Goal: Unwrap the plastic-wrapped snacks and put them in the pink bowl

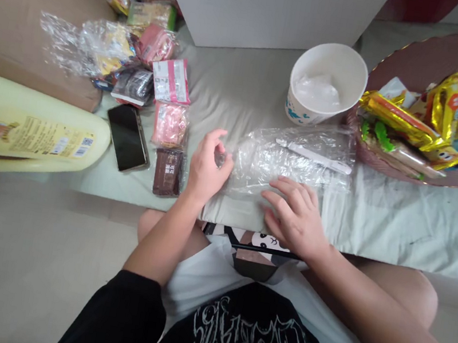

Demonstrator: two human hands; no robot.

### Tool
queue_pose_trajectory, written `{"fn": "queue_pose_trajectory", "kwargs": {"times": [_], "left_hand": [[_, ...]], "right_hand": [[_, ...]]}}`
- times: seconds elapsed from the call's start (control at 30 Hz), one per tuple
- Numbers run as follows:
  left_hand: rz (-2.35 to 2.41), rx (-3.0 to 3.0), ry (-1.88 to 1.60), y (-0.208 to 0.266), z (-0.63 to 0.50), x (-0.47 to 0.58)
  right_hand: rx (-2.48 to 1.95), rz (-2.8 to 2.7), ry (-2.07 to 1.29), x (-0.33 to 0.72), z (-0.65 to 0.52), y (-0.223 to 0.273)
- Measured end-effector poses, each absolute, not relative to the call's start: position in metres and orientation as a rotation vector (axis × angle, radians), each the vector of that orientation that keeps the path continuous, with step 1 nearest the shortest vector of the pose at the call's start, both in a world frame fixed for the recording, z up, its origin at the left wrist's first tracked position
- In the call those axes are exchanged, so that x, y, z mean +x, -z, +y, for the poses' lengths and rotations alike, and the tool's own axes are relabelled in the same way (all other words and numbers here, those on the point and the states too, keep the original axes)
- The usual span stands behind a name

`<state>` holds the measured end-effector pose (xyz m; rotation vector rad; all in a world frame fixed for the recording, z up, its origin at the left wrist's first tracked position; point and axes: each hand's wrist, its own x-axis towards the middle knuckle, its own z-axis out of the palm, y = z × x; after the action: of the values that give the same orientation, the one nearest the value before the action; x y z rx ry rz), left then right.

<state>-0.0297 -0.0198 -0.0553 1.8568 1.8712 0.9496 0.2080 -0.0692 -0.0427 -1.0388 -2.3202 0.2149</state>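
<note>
A clear plastic bag lies flat on the cloth between my hands. Across its upper right part rests a slim white plastic tool, perhaps a small cutter. My left hand is at the bag's left edge, its fingers curved and the thumb apart from them; whether it touches the plastic I cannot tell. Over the lower right edge of the bag, my right hand has its fingers spread, holding nothing. Beyond the bag stands a white paper tub with crumpled clear plastic inside.
At the right is a pink basket of wrapped snacks. Left of my hands lie a brown packet, a pink packet, a phone and a yellow bottle. A white box stands behind.
</note>
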Motion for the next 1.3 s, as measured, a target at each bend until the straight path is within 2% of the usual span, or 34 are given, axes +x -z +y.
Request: {"fn": "queue_pose_trajectory", "kwargs": {"times": [0.17,0.47,0.67,0.83,0.97,1.3], "left_hand": [[1.756,1.539,-1.091,0.055,-0.025,-0.035],[1.279,1.219,-0.575,0.024,-0.046,-0.05],[0.988,1.097,-0.485,0.017,-0.041,-0.054],[0.836,1.054,-0.391,0.018,-0.046,-0.04],[0.852,1.085,-0.367,0.02,-0.047,-0.031],[1.18,1.233,-0.634,0.027,-0.045,-0.021]], "right_hand": [[-1.089,-2.311,-0.136,0.208,-0.067,0.044],[-1.069,-2.204,-0.091,0.217,-0.057,0.048],[-0.975,-2.056,-0.305,0.222,-0.049,0.04],[-0.986,-2.005,-0.322,0.219,-0.05,0.039],[-1.049,-2.009,-0.348,0.22,-0.051,0.042],[-0.912,-2.054,-0.433,0.217,-0.054,0.04]]}}
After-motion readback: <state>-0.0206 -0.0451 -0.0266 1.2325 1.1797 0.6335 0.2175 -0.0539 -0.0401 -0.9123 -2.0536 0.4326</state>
